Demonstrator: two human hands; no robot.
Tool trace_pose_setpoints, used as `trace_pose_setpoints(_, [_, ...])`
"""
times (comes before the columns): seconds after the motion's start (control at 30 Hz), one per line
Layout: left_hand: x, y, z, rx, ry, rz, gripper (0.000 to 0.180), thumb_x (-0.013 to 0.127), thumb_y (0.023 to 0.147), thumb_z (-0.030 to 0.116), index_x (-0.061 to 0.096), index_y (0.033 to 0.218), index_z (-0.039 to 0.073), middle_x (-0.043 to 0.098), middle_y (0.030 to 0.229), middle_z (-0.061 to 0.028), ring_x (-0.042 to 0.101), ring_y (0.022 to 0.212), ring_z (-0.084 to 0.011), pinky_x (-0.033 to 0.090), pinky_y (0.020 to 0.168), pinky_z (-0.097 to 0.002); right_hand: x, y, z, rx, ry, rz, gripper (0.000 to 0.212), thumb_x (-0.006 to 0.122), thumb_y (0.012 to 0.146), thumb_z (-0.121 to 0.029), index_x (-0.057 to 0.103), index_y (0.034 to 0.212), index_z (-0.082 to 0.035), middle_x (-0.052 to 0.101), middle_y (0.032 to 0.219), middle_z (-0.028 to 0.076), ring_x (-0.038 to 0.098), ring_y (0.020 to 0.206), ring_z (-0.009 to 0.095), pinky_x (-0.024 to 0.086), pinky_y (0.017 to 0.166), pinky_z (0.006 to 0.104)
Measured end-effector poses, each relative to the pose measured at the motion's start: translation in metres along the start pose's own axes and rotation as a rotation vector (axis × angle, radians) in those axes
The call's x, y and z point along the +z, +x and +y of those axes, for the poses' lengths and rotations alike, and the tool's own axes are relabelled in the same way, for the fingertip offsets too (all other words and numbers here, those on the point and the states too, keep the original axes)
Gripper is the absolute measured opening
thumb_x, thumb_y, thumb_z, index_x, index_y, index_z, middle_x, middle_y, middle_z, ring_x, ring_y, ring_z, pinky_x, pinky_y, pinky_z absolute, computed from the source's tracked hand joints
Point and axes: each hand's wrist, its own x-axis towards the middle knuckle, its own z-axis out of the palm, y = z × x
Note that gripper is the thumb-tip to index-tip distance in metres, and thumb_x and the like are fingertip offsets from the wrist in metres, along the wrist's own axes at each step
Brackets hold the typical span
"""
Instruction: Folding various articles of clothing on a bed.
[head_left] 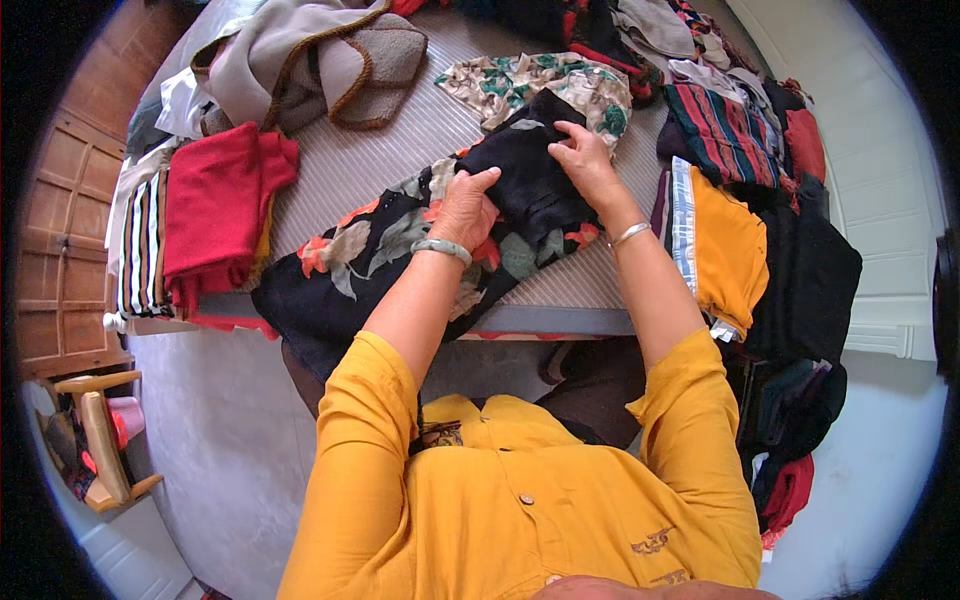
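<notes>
A black garment with orange and grey flowers (345, 255) lies slantwise on the bed's near edge, its right end folded over to a plain black side. My left hand (466, 212), with a pale green bangle at the wrist, is closed on its middle, thumb on top and fingers partly hidden by the cloth. My right hand (588, 168), wearing a silver bangle, pinches the folded black part near its upper right edge. Just beyond lies a cream cloth with green and brown print (540, 80), partly covered by the black garment.
A folded red garment (215, 210) and striped clothes (142, 240) are stacked at the left. A grey-brown fleece (310, 65) lies beyond. On the right are a folded orange garment (727, 245), striped cloth (725, 130) and black clothes (805, 270). A wooden chair (105, 440) stands lower left.
</notes>
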Motion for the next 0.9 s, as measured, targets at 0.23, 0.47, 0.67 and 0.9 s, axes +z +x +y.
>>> trace_pose_setpoints(0.23, [-0.014,-0.027,0.003,-0.007,0.240,0.139,0.035,0.056,0.084,0.005,0.048,0.117,-0.002,0.058,0.100,-0.0077,0.058,0.093,-0.0196,0.049,0.079,-0.0377,0.020,-0.047,-0.023,-0.649,-0.614,0.238,0.048,0.064,0.076,-0.022,0.052,0.122,-0.012,0.053,0.117,0.013,0.049,0.106,0.033,0.043,0.087,0.0428])
trace_pose_setpoints(0.47, [-0.018,-0.107,-0.021,-0.068,0.629,0.127,0.048,0.059,0.085,0.009,0.043,0.129,0.000,0.055,0.114,-0.0086,0.058,0.095,-0.0154,0.050,0.075,-0.0256,0.031,-0.063,0.022,-0.457,-0.722,0.052,0.050,0.058,0.082,-0.024,0.046,0.131,-0.022,0.044,0.134,0.008,0.044,0.118,0.034,0.034,0.100,0.0457])
trace_pose_setpoints(0.67, [-0.026,-0.122,-0.031,0.103,1.075,0.029,0.042,0.054,0.085,0.008,0.048,0.125,-0.004,0.060,0.108,-0.0119,0.059,0.096,-0.0176,0.049,0.081,-0.0284,0.032,-0.071,0.002,-0.462,-0.709,0.062,0.052,0.062,0.080,-0.027,0.048,0.130,-0.021,0.040,0.138,0.008,0.036,0.124,0.035,0.031,0.100,0.0528])
trace_pose_setpoints(0.9, [-0.036,-0.183,0.004,0.358,1.212,0.015,0.033,0.054,0.082,0.005,0.056,0.114,-0.003,0.064,0.094,-0.0108,0.061,0.086,-0.0170,0.049,0.077,-0.0287,0.062,-0.108,-0.016,-0.453,-0.821,0.009,0.054,0.058,0.082,-0.033,0.044,0.133,-0.026,0.036,0.141,0.007,0.033,0.127,0.035,0.028,0.101,0.0571])
